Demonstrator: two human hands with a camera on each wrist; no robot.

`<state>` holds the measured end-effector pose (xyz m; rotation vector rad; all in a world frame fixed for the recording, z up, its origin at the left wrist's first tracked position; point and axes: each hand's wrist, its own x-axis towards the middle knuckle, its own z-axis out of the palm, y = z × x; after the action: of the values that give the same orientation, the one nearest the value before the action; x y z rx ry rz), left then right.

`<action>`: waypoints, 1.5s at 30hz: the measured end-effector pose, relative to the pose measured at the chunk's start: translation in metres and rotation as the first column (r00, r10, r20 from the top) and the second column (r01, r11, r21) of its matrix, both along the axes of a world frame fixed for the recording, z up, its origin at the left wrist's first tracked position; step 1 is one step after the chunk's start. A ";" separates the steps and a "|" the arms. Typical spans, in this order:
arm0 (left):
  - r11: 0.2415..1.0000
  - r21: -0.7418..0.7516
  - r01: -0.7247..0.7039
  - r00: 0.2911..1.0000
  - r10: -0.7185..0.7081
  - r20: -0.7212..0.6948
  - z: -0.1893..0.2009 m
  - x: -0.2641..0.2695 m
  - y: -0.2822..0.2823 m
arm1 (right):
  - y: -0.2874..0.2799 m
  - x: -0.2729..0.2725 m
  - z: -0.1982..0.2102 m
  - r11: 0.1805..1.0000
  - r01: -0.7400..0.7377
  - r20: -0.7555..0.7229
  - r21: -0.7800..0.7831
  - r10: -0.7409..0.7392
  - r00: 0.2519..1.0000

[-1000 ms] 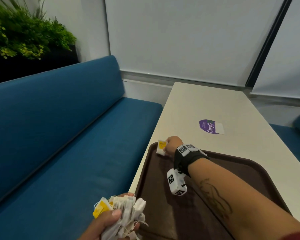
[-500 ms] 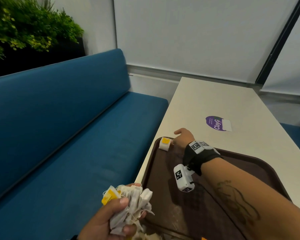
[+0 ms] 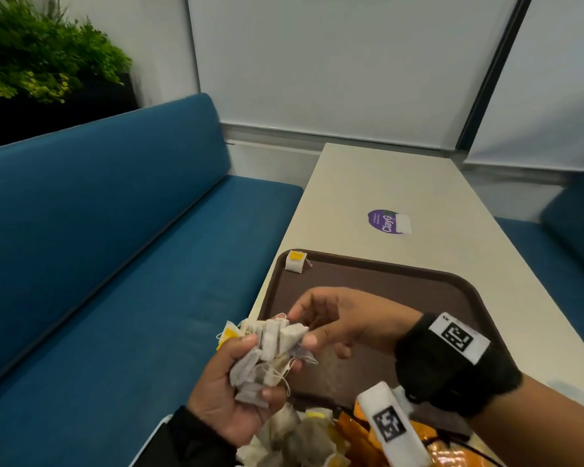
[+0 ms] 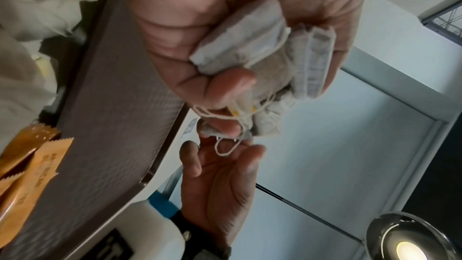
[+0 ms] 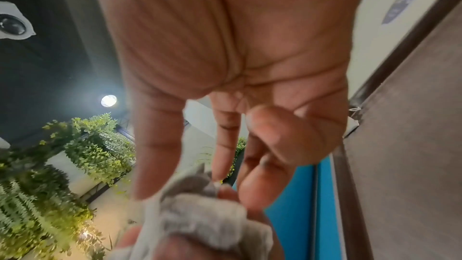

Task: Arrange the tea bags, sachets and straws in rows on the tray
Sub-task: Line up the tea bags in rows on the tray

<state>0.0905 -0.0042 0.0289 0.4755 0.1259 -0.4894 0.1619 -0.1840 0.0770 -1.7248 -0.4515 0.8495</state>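
My left hand grips a bunch of tea bags with loose strings over the near left edge of the brown tray. My right hand meets the bunch, forefinger above and thumb below one tea bag that sticks out, pinching it. The left wrist view shows the bunch in the left fist and the right hand just beyond it. A single tea bag with a yellow tag lies in the tray's far left corner. No straws are in view.
A loose pile of tea bags and orange sachets lies at the tray's near edge. The tray sits on a cream table with a purple sticker. A blue bench runs along the left.
My right hand has let go of the tea bag in the far left corner and drawn back to the bunch. My left hand has lifted the bunch up and to the right.
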 end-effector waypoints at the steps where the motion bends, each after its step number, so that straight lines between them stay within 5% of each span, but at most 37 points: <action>1: 1.000 0.008 0.013 1.000 -0.013 0.000 0.001 -0.001 -0.003 | -0.001 -0.004 -0.002 1.000 0.016 0.008 0.007 -0.016 1.000; 13: 0.996 0.034 0.086 0.993 -0.083 -0.087 -0.010 -0.005 -0.016 | -0.017 -0.020 -0.010 0.923 0.360 -0.079 0.133 -0.352 0.933; 31: 0.997 0.076 0.014 0.996 -0.008 -0.086 -0.025 0.014 -0.018 | -0.024 0.019 -0.019 0.812 0.582 -0.343 0.046 -0.535 0.773; 40: 0.995 0.094 -0.029 0.997 0.036 -0.073 -0.033 0.021 -0.003 | -0.007 0.107 -0.039 0.769 0.600 0.290 -0.221 -0.536 0.793; 45: 0.994 0.107 -0.002 0.999 0.005 -0.031 -0.037 0.023 0.009 | 0.014 0.160 -0.054 0.763 0.487 0.572 -0.425 -0.190 0.798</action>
<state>0.1132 0.0048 -0.0083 0.5727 0.1842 -0.4884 0.3215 -0.1703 0.0228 -2.5026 -0.1949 0.2350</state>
